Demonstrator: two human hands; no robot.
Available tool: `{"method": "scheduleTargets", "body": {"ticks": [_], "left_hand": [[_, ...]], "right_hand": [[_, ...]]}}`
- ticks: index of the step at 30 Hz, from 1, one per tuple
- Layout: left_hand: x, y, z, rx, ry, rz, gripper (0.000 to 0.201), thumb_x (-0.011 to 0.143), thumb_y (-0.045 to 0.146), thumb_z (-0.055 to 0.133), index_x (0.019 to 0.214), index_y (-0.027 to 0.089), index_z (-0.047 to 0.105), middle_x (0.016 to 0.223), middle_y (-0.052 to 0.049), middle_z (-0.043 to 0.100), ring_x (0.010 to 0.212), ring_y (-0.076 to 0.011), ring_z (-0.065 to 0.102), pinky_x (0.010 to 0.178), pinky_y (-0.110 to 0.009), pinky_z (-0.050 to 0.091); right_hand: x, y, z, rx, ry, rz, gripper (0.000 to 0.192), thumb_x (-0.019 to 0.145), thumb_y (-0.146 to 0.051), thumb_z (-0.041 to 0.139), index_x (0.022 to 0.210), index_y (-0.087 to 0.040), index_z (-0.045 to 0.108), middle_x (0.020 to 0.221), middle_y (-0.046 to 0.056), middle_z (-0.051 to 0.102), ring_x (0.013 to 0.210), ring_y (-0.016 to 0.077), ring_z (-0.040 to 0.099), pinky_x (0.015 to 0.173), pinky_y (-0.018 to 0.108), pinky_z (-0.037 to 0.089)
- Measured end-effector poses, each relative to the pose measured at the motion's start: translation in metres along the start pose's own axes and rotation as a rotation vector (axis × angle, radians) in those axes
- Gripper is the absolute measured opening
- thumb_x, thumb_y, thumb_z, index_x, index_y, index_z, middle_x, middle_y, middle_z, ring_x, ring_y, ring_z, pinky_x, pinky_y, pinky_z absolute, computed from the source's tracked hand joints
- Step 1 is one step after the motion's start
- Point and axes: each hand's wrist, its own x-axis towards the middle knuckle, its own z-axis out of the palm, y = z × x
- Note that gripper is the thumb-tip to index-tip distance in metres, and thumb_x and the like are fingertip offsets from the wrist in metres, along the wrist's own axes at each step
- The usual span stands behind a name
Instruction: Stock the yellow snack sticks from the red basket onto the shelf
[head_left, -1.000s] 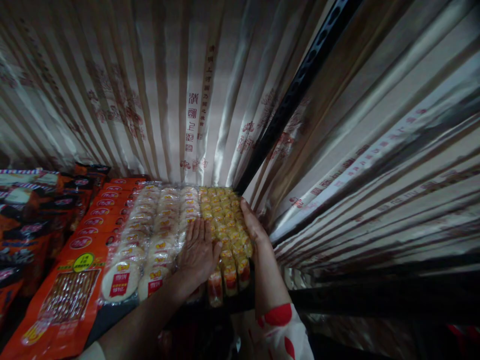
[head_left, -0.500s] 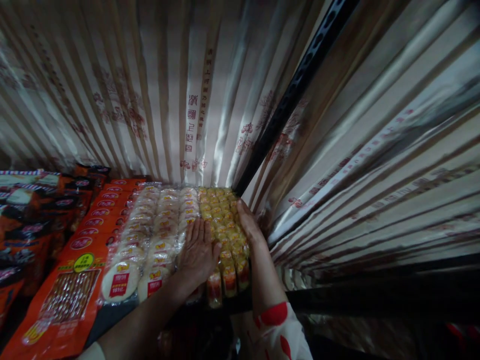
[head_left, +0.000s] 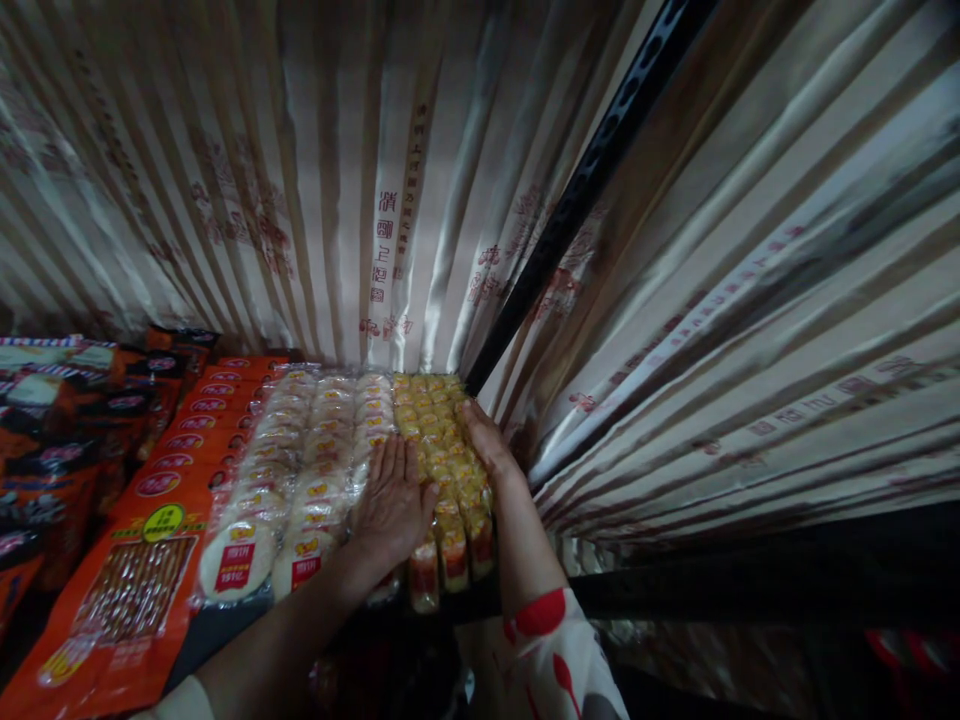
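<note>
My left hand lies flat, fingers stretched out, over the right-hand row of clear-wrapped white rice crackers. Its thumb reaches the edge of the yellow-wrapped snack packs, which stand in tight rows. Along the right side of those packs rests my right hand, its fingers extended towards the back and its palm side facing the packs. Neither hand is closed round anything. Part of the cracker row is hidden under my left hand and forearm.
Orange snack bags overlap in a row left of the crackers, with darker orange-and-black packets farther left. Pleated printed curtains hang behind and to the right. A black perforated post slants up at the corner of the shelf.
The view has shifted very slightly, so the goods sit a little farther left. Both hands keep nearly the same place against the packs.
</note>
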Motion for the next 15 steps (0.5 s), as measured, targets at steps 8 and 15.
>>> {"method": "scheduleTargets", "body": {"ticks": [8,15], "left_hand": [[0.001,0.001,-0.004,-0.007,-0.028,-0.008,0.062,0.089,0.04,0.036,0.134,-0.003,0.038,0.14,-0.024,0.037,0.135,-0.031,0.026,0.113,-0.048,0.022],[0.001,0.001,-0.003,-0.008,-0.022,-0.002,0.063,0.089,0.04,0.036,0.135,-0.002,0.037,0.141,-0.024,0.036,0.136,-0.0306,0.025,0.113,-0.047,0.021]], "right_hand": [[0.007,-0.014,-0.006,0.07,0.018,0.037,0.069,0.08,-0.069,0.035,0.124,-0.021,0.055,0.134,0.005,0.05,0.125,0.0201,0.044,0.108,0.033,0.029],[0.008,-0.013,0.001,0.186,-0.093,0.061,0.061,0.083,-0.066,0.035,0.12,-0.023,0.058,0.126,0.003,0.058,0.122,0.0196,0.047,0.105,0.036,0.034]]}}
